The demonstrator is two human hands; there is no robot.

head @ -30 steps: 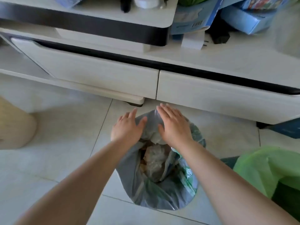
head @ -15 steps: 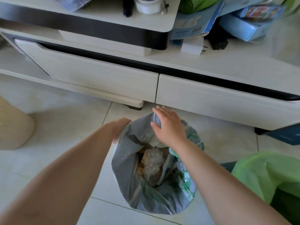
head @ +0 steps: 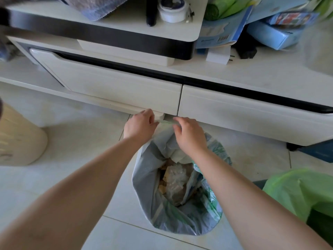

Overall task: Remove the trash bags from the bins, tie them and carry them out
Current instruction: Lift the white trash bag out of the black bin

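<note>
From the head view, both bare forearms reach forward and down from the lower corners and converge over a grey trash bag. The left hand is at the far rim of the bag, knuckles up, wrist nearly straight. Its fingers are curled in and pinch the plastic edge. The right hand is just beside it, palm down over the bag's mouth. Its fingers are bent and its thumb closes on the same far rim. A thin pale strip of the bag's edge is stretched taut between the two hands.

The trash bag stands on the tiled floor, close in front of the white drawers of a low cabinet, and its mouth is open. Inside are crumpled clear plastic, tan scraps and a piece of white paper near the top. Whether a bin stands inside or around the bag cannot be told.

At the lower right, a green bag lines a dark bin, well apart from the hands. A beige rounded container is at the left edge. On the counter above are a white jar and blue boxes.
</note>
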